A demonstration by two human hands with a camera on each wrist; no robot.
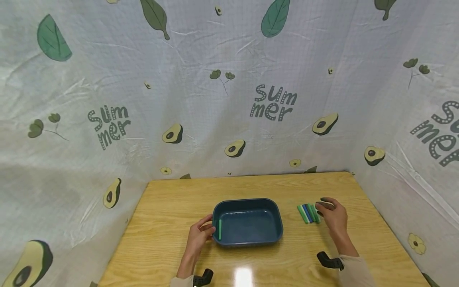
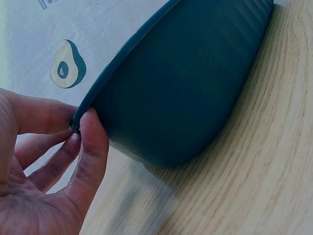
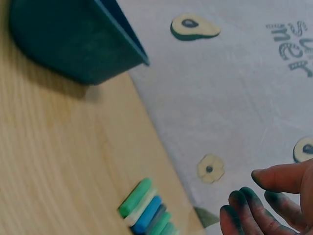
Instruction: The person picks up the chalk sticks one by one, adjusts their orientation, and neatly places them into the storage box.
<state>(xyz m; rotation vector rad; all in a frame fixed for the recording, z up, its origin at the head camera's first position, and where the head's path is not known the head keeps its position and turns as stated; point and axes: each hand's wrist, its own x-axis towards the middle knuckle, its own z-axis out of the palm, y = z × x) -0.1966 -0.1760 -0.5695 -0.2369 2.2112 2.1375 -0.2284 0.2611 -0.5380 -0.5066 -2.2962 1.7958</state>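
Observation:
A dark blue, deep rectangular tub stands on the table. My left hand pinches its left rim; in the left wrist view the thumb presses the outer wall just under the edge. One green chalk stick lies inside, along the left wall. To the right of the tub, several chalk sticks in green, white and blue lie side by side in a row. Over the right end of that row is my right hand, its fingers loosely bent and holding nothing. Dark green smudges cover its fingertips.
The wooden table ends at a hanging white sheet printed with avocados, leaves and lettering. The sheet encloses the back and both sides. A black wrist camera sits on the right forearm, another on the left.

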